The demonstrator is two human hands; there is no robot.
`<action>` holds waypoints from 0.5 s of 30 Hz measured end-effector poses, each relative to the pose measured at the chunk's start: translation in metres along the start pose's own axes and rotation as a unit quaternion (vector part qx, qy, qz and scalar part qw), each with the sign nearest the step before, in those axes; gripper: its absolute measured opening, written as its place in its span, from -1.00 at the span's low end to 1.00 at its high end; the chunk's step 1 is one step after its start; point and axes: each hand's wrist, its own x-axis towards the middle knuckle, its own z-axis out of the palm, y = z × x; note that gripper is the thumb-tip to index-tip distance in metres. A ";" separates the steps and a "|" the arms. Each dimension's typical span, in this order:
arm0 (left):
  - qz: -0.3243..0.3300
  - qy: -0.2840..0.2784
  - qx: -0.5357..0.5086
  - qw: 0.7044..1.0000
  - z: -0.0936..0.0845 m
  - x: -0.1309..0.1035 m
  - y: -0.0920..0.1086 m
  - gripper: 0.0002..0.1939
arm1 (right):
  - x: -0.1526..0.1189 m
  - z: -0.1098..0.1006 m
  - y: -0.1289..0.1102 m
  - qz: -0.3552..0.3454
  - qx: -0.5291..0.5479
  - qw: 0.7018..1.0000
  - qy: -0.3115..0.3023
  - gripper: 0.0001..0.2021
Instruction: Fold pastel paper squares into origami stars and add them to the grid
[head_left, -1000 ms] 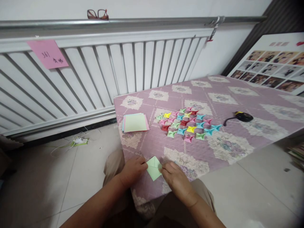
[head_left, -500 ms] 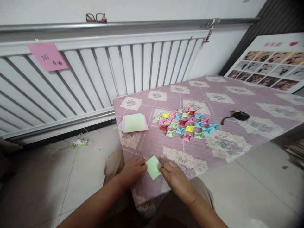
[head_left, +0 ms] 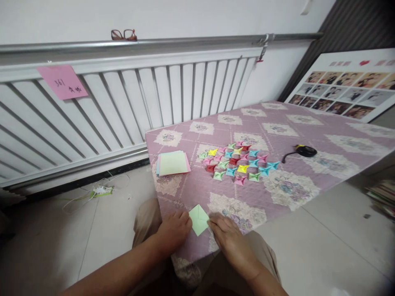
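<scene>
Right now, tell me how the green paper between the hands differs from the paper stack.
The green paper is folded, with visible creases; the paper stack has a flat, pale top, with pink and blue edges showing. The green paper looks smaller and has a corner pointing toward the person, while the paper stack turns a straight side that way. Both lie on the tablecloth.

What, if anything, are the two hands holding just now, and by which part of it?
The green paper square: the left hand is at its left corner, the right hand at its right.
</scene>
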 end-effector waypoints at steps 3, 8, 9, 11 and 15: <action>0.002 -0.003 0.016 1.000 -0.002 0.001 0.002 -0.67 | -0.006 0.002 -0.001 0.014 -0.009 1.000 -0.004 -0.68; 0.009 -0.024 0.024 0.999 -0.003 0.002 0.006 -0.62 | -0.011 0.002 -0.005 0.059 -0.031 0.998 0.011 -0.67; 0.007 -0.026 0.022 0.999 -0.003 0.003 0.007 -0.61 | -0.010 0.002 -0.007 0.071 -0.034 0.997 0.021 -0.69; 0.002 -0.027 0.018 0.999 -0.003 0.003 0.008 -0.60 | -0.006 0.003 -0.017 0.083 -0.033 0.995 0.042 -0.70; -0.004 -0.029 -0.001 1.000 -0.004 0.004 0.009 -0.71 | 0.000 0.020 -0.043 0.055 -0.021 0.998 0.031 -0.56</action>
